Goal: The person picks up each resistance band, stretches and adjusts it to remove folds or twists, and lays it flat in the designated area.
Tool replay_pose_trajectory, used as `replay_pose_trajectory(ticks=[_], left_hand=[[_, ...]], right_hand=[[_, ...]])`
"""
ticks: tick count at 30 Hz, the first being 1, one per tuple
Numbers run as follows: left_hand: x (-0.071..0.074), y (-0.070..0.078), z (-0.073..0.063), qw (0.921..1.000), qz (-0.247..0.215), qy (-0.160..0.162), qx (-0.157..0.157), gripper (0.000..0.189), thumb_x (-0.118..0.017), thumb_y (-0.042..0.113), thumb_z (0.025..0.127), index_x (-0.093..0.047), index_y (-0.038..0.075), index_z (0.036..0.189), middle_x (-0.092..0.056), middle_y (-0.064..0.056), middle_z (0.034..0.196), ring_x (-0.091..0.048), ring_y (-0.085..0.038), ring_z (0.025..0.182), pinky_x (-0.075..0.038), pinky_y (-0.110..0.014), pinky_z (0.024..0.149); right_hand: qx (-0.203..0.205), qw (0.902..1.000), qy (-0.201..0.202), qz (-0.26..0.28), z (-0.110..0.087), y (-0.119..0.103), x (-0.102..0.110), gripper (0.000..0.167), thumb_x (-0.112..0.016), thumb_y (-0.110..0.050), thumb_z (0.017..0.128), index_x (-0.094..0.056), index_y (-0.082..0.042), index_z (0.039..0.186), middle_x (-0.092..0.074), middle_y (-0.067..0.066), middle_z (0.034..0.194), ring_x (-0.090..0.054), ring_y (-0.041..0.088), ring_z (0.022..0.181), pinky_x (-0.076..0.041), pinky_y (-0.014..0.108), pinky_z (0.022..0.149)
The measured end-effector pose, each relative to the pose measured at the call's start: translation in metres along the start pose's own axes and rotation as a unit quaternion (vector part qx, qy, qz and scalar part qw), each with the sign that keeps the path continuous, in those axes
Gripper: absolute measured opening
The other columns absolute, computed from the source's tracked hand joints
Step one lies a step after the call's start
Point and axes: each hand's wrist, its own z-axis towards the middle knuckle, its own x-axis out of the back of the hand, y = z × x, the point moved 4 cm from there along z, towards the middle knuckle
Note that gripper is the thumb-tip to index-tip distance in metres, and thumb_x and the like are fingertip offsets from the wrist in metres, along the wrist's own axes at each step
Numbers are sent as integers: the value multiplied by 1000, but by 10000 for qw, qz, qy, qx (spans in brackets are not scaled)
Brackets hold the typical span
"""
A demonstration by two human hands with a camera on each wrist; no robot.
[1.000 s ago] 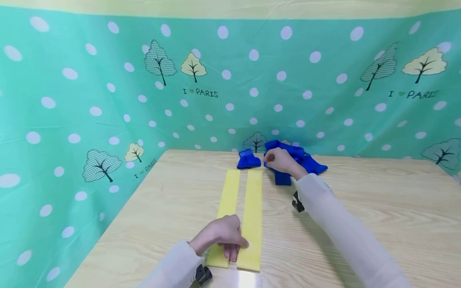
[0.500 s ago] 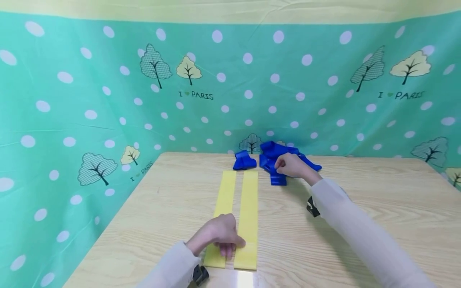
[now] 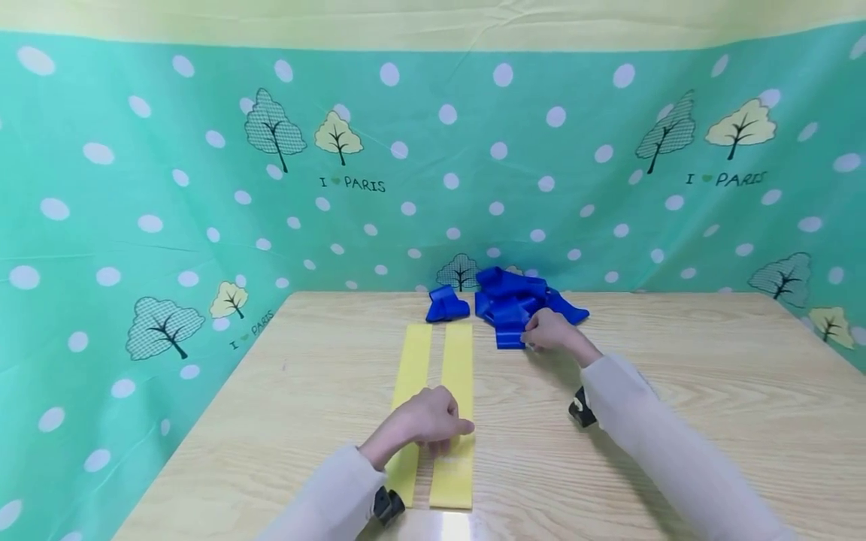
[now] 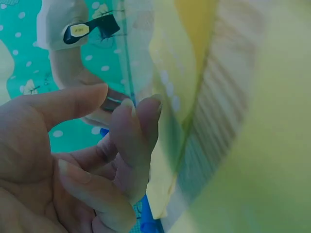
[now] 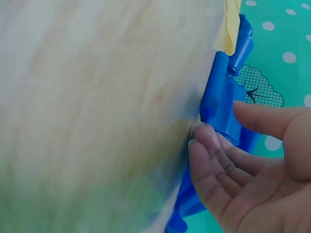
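Observation:
Two flat yellow strips lie side by side on the table, a left strip [image 3: 413, 364] and a right strip [image 3: 458, 368]. My left hand [image 3: 429, 421] is over their near half, hiding part of both. In the left wrist view the thumb and bent fingers of this left hand [image 4: 87, 160] stand apart with nothing between them. At the back, my right hand [image 3: 551, 329] is at the near end of a crumpled pile of blue band [image 3: 510, 289]. The right wrist view shows the thumb spread from the fingers [image 5: 214, 170], whose tips reach the table beside the blue band [image 5: 228, 107].
A smaller folded blue piece [image 3: 448, 306] sits left of the pile, just behind the yellow strips. A green dotted cloth [image 3: 541, 165] hangs behind and to the left of the wooden table [image 3: 676, 361]. Both wrists carry a black camera strap [image 3: 582, 409].
My right hand has drawn back from over the blue pile to its near end, toward me. My left hand has lifted and shifted slightly forward from the strips. The head view has turned slightly right.

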Motion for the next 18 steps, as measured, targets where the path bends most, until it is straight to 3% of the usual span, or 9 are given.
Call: replay_pose_trajectory(ticks=[6, 13, 18], left_hand=[[0, 13, 11, 9998, -88, 2, -161, 31, -67, 27, 86, -63, 3, 67, -65, -8, 58, -59, -17, 47, -39, -26, 44], [2, 32, 24, 9994, -2, -60, -348, 30, -66, 26, 88, -65, 1, 72, -67, -8, 62, -64, -23, 53, -41, -28, 44], [2, 39, 34, 9987, -270, -145, -399, 29, -65, 26, 89, -64, 2, 73, -68, -7, 65, -61, -19, 53, -42, -29, 47]], right_hand=[[-347, 9973, -203, 615, 6, 2, -14, 38, -61, -12, 88, -41, -14, 56, -40, -5, 50, -39, 9, 47, -36, 22, 48], [-653, 9967, 135, 463, 12, -3, -21, 39, -61, -7, 82, -41, -15, 49, -37, -5, 45, -35, 11, 42, -30, 23, 42], [-670, 9963, 225, 490, 12, -6, -27, 43, -62, -11, 83, -37, -15, 48, -33, -5, 44, -31, 10, 39, -28, 22, 41]])
